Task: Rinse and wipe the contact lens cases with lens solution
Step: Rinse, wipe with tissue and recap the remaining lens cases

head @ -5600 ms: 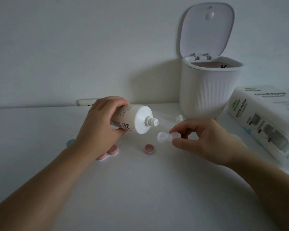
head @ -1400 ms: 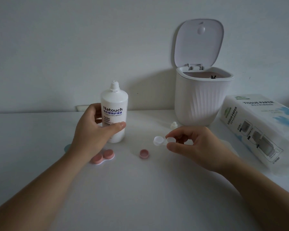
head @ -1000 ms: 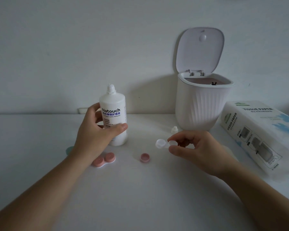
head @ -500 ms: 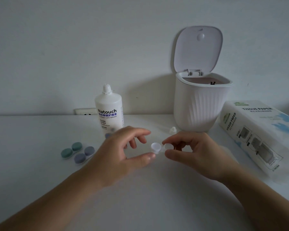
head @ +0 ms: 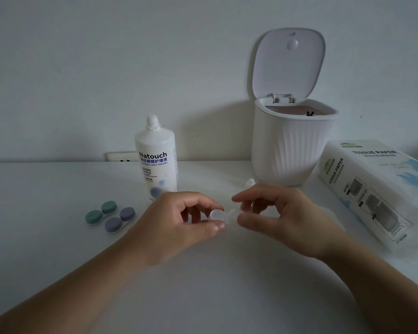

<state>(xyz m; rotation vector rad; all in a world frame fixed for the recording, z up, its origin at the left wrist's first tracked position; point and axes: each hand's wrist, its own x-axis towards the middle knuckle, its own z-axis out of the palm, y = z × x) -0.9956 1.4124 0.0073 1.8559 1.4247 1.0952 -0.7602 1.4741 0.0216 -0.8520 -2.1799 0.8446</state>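
I see two bare hands meeting above a white table (head: 58, 237). My left hand (head: 179, 222) pinches one end of a small clear lens case (head: 221, 216) between thumb and fingers; my right hand (head: 282, 215) pinches the other end. Behind stands an uncapped bottle of lens solution (head: 156, 160), its small cap (head: 250, 183) lying near a lidded bin (head: 292, 145). A green case (head: 101, 212) and a purple case (head: 120, 219) lie left, touching; a tissue pack (head: 377, 189) lies right.

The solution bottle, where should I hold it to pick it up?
Wrap a hand round the wide round body of the solution bottle, coming from the front. It stands upright, and its uncapped nozzle on top is too thin to grip well.
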